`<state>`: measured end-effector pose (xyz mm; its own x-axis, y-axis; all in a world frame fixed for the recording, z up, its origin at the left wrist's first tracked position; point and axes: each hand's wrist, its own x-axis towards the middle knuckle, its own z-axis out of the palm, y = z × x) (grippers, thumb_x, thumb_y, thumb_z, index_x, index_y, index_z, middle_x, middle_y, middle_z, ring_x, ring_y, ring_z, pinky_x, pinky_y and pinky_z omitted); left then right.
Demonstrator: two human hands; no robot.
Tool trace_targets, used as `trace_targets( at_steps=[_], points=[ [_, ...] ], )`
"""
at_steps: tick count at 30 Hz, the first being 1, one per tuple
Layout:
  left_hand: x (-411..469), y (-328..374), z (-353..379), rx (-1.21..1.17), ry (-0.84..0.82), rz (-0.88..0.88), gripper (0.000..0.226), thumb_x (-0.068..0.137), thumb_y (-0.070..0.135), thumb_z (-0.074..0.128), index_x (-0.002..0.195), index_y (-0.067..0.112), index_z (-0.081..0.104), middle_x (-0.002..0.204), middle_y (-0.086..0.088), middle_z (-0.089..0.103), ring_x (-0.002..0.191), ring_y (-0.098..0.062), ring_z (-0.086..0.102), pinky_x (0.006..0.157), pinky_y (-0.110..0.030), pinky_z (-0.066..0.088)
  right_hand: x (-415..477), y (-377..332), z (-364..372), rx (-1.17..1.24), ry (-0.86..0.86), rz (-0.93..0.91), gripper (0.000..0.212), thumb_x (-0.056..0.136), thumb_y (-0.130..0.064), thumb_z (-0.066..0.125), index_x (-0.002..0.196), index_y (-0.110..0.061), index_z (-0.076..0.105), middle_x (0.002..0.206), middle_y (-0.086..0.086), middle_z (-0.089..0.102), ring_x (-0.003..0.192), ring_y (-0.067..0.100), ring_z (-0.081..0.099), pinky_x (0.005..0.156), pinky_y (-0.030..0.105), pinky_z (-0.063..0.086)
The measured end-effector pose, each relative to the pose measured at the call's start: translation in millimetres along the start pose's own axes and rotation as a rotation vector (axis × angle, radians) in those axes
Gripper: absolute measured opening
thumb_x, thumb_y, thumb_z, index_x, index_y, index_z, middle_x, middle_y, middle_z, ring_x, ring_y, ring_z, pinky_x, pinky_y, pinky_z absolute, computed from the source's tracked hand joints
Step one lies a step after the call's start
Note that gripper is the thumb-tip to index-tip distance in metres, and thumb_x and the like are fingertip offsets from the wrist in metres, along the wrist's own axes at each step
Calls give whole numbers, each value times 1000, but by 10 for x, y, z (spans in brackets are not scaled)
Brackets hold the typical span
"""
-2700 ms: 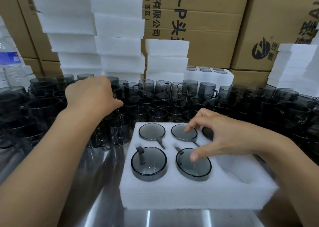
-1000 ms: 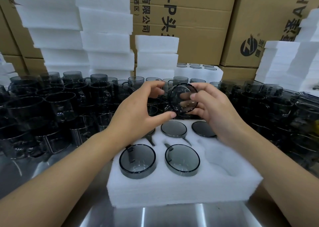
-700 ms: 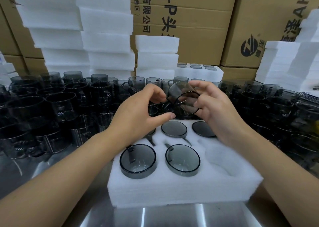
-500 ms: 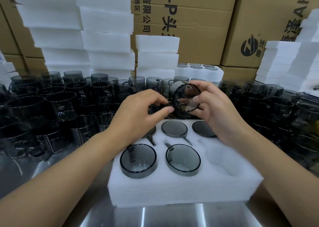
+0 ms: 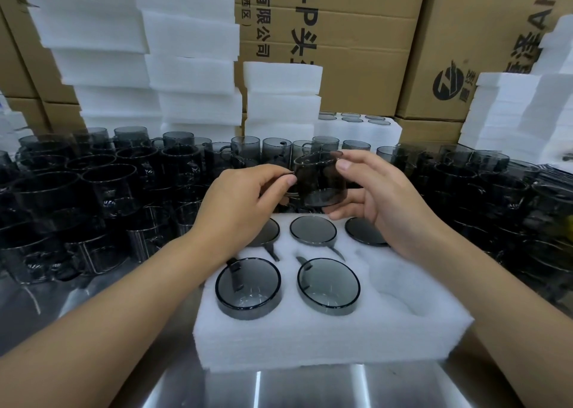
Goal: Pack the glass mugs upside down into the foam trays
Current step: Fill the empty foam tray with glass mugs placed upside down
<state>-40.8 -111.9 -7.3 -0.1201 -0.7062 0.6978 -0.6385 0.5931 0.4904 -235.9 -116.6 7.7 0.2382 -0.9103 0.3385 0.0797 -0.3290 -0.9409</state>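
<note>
A white foam tray lies in front of me on the steel table. Several smoky grey glass mugs sit upside down in its pockets; the near right pocket is empty. Above the tray's far edge I hold one more grey mug roughly upright, base down. My right hand grips its body, thumb on the near rim side and fingers behind and beneath. My left hand pinches the mug's left side, where the handle seems to be.
Many loose grey mugs crowd the table left, behind and right. Stacks of white foam trays and cardboard boxes stand behind. A filled tray sits at the back. Bare steel table shows near me.
The mug in my hands has turned: its round opening faced me before, now its side faces me with the base low. Both hands stay above the tray's far edge.
</note>
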Motion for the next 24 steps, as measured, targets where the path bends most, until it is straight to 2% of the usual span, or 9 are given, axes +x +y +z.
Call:
trace_targets(
  at_steps=[3,4,6,9,12,15,19,22,24],
  points=[
    [2,-11,6,-29,-4,3,19,95,26,57,102,20,74,75,17,69,71,4,63,73,-22,52,-14,-18,-21,-156,4,-31,39,73,-38,67,111,-30,63,78,-10,60,55,12,58,48,24,47],
    [-2,-8,3,-40,8,16,19,95,24,57,102,19,74,75,19,67,71,7,62,71,-17,50,-21,-26,-27,-224,-1,-50,39,71,-43,68,110,-36,64,71,-15,55,55,8,54,50,22,46],
    [-5,6,-13,-63,32,55,19,95,23,58,101,17,74,74,19,67,72,6,62,70,-17,50,-38,-46,-25,-334,-20,-88,44,64,-56,69,106,-45,64,69,-16,53,57,2,51,58,17,44],
    [-13,41,-25,-76,28,145,23,93,25,55,99,14,74,78,5,72,75,-4,65,70,-29,52,-68,-96,-42,-387,-85,-107,49,58,-59,69,104,-44,64,93,5,65,76,12,60,71,26,47],
    [-22,73,-31,-108,-15,203,24,94,21,53,103,13,74,85,2,73,78,-8,68,71,-35,55,-102,-198,-108,-384,-245,-102,50,62,-48,72,110,-38,61,112,-12,66,99,9,65,77,24,51],
    [-30,98,-44,-124,-46,247,24,93,28,57,108,18,72,91,7,74,81,-3,68,73,-30,55,-152,-327,-178,-381,-351,-109,56,64,-38,73,118,-37,56,108,-12,67,102,11,64,82,23,51],
    [-43,112,-47,-113,-167,140,46,85,55,45,128,40,51,88,19,72,75,-5,66,72,-29,52,-233,-540,-352,-470,-498,-50,65,60,-44,80,121,-44,56,104,-2,61,94,31,63,82,40,54],
    [-39,98,-40,-125,-229,85,54,84,61,37,131,37,50,90,19,70,78,-13,67,77,-41,52,-291,-677,-544,-567,-614,75,71,56,-53,84,121,-44,57,112,4,59,100,33,65,82,52,56],
    [-41,102,-39,-113,-239,99,50,85,61,36,127,40,51,90,18,70,80,-11,66,77,-43,52,-317,-715,-625,-640,-688,159,65,56,-58,84,114,-39,62,105,0,63,94,37,66,76,55,57]
  ],
)
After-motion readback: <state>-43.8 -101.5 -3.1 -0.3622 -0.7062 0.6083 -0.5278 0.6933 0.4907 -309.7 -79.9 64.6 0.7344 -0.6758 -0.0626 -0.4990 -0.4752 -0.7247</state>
